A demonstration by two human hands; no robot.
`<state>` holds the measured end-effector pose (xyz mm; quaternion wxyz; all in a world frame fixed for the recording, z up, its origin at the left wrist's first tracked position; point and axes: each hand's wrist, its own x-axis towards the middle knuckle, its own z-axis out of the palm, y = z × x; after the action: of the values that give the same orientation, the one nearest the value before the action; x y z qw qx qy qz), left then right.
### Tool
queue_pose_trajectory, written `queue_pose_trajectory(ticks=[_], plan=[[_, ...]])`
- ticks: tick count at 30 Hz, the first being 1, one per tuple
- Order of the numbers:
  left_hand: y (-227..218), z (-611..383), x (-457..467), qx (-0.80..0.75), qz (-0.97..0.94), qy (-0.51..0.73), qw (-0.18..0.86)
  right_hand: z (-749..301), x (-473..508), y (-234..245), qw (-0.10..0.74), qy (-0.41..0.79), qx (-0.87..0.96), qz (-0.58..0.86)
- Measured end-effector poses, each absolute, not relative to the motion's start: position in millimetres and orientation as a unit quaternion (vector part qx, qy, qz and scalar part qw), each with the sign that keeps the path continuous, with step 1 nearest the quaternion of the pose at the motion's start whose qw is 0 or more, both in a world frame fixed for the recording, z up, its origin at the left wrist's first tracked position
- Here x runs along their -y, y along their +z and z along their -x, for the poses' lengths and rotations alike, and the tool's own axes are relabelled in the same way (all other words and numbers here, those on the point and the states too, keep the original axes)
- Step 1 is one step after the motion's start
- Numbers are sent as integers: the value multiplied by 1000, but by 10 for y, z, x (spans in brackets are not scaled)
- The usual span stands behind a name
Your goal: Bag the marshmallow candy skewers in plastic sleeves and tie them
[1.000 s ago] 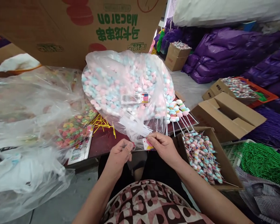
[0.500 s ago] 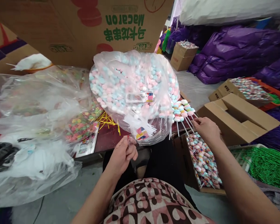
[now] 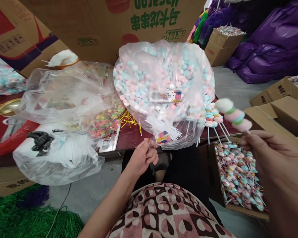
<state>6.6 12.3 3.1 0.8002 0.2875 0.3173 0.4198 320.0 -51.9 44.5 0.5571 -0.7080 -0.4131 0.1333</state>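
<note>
My right hand is closed around the stick of a marshmallow skewer, raised above the table's right end. Its white, pink and blue marshmallows have green layers between them. More marshmallow skewers lie at the table edge to its left, white sticks jutting toward me. My left hand is closed in a pinch at the front edge, just left of a large clear bag of marshmallows. What its fingertips hold is too small to make out; a bit of red shows there. White sticks lie by that bag.
An open carton of wrapped skewers stands low on the right, with an open cardboard box behind it. Bagged ring-shaped candies and yellow ties lie left of the marshmallow bag. A big Macaron carton stands behind.
My right hand has lifted a marshmallow skewer off the group at the table edge and brought it up and nearer. My left hand keeps its pinch. The view has swung left.
</note>
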Motion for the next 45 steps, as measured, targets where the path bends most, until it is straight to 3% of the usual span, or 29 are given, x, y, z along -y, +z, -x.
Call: queue_pose_trajectory(ticks=[4, 10, 20, 31, 34, 39, 45], plan=[[21, -46, -141, -318, -290, 418, 800, -2905, 698, 625, 500, 204, 483, 689], [23, -5, -135, -327, -310, 411, 792, -2944, 674, 549, 385, 142, 617, 671], [47, 60, -207, -370, -421, 368, 742, -2968, 623, 583, 323, 107, 724, 600], [227, 42, -240, -414, -566, 251, 667, -2780, 556, 388, 349, 219, 716, 564], [279, 39, -265, -397, -487, 321, 708, -2684, 581, 325, 359, 231, 689, 585], [438, -15, -260, -242, -301, 433, 815, -2537, 620, 244, 424, 259, 611, 616], [524, -248, -141, -229, -281, 503, 785, -2248, 638, 144, 485, 306, 528, 626]])
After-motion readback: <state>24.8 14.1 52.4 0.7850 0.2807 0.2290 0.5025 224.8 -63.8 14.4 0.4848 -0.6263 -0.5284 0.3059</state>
